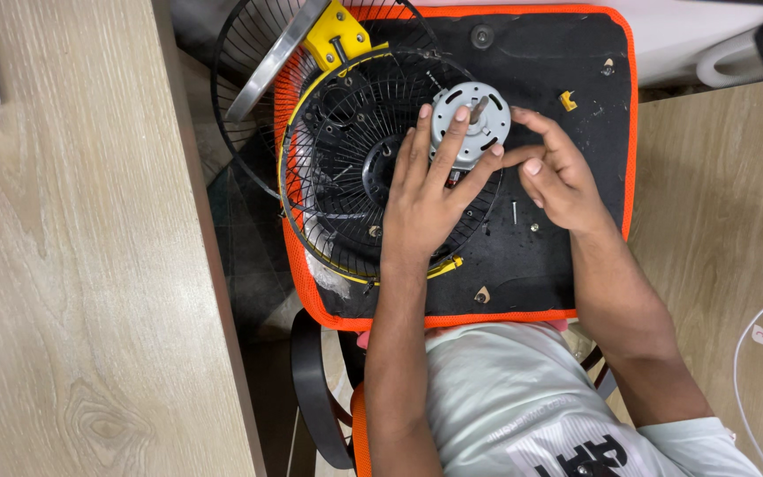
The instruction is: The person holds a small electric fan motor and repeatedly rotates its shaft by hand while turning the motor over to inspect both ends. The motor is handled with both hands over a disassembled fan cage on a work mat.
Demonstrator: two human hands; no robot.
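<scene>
From the head camera, your left hand (421, 199) lies flat over the black wire fan guard (346, 177), with its fingers stretched up and spread, and the fingertips touch the side of the round grey fan motor (472, 124). Your right hand (558, 172) comes from the other side; its thumb and first finger are bent and meet the right edge of the same motor, so the motor is held between both hands, with the short metal shaft pointing toward the camera. The motor sits at the upper right part of the guard, above the black hub (377, 172). All this rests on a black mat with orange border (576, 265), which lies on your lap. On the mat near your right hand you have small loose screws (515, 212) and one little yellow clip (568, 100). Behind the guard, a second wire grille (240, 115) with a yellow bracket (336, 35) partly hangs over the mat edge. A wooden table (72, 265) stands at your left side.
</scene>
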